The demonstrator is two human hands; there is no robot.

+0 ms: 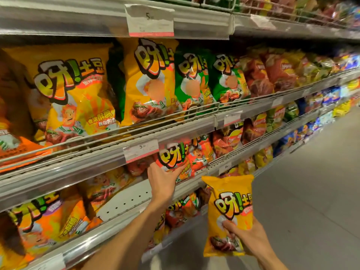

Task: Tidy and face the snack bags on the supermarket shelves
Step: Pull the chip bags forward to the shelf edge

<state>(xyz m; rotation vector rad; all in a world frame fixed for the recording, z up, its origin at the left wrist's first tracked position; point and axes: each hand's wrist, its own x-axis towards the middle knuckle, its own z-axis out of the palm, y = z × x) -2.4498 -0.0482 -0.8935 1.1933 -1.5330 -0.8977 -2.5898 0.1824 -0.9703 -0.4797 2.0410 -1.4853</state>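
My right hand point(245, 235) grips a yellow snack bag point(228, 207) upright in front of the shelves, low and to the right, out in the aisle. My left hand point(162, 180) reaches into the middle shelf and holds the lower left edge of an orange-red snack bag point(173, 158) standing behind the wire front rail. More orange-red bags point(201, 152) stand to its right. Left of my left hand the shelf board point(126, 201) shows bare, with perforations. On the shelf above stand yellow bags point(150, 80) and green bags point(192, 78).
Price tags point(141, 151) hang on the shelf rails. Orange bags point(52, 221) fill the lower left, red and mixed chip bags point(272, 75) run off to the right. Grey aisle floor point(311, 191) lies to the right of the shelving.
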